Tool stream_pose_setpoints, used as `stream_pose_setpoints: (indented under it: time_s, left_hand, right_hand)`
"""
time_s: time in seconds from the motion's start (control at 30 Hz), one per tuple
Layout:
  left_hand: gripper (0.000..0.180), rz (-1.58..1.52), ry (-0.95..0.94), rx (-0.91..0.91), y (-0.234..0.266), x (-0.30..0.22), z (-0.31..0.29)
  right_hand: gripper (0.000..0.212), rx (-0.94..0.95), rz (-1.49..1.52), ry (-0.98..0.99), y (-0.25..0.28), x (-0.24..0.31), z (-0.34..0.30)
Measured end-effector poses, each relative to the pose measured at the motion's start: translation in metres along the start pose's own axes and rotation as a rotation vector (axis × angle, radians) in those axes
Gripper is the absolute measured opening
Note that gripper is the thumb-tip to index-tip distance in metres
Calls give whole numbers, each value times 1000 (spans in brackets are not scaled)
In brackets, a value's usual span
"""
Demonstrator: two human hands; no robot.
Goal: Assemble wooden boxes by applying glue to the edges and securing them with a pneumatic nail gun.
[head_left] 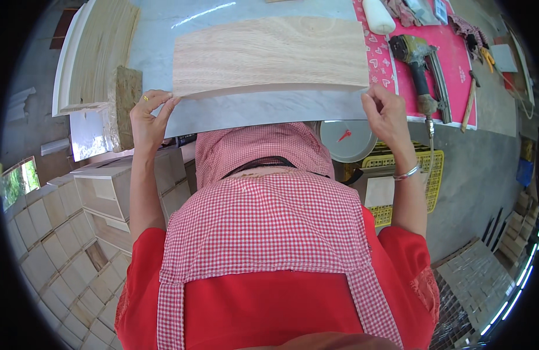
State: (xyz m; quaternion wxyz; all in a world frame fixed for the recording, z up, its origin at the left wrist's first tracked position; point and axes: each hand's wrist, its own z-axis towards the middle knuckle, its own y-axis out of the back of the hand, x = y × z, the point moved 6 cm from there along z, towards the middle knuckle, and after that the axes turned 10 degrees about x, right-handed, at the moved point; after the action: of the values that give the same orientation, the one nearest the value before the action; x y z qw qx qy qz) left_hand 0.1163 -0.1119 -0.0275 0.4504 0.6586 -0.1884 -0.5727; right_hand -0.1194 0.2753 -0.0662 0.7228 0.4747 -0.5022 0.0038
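Note:
A pale rectangular wooden board (pixel 269 55) spans the middle of the grey worktop (pixel 269 106), its long near edge facing me. My left hand (pixel 150 119) pinches the board's near left corner between thumb and fingers; a ring shows on one finger. At the near right corner, my right hand (pixel 387 114) has its fingers curled and its thumb against the board. Both hands are closed at the corners, and the board's underside is hidden. To the right lies a nail gun (pixel 420 73) with an air hose, on a pink patterned cloth (pixel 402 87).
Stacked wooden strips (pixel 100 55) and a rough block (pixel 123 108) stand at the worktop's left. A hammer (pixel 469 102) and white roll (pixel 378 16) lie right. Below are a round pan (pixel 348 146), a yellow crate (pixel 434 184) and many wooden boxes (pixel 59 256).

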Motion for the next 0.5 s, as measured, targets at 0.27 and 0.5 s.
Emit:
stream_pose_setpoints:
  time_s: [0.27,0.5]
  left_hand:
    - [23,400,5,221,12,-65,29]
    - [62,530,-777,-78,-100,-205,92]
  right_hand:
    - [24,-472,-205,-4,64,-28,-29]
    - [56,-282,-779,-196,79,-83,3]
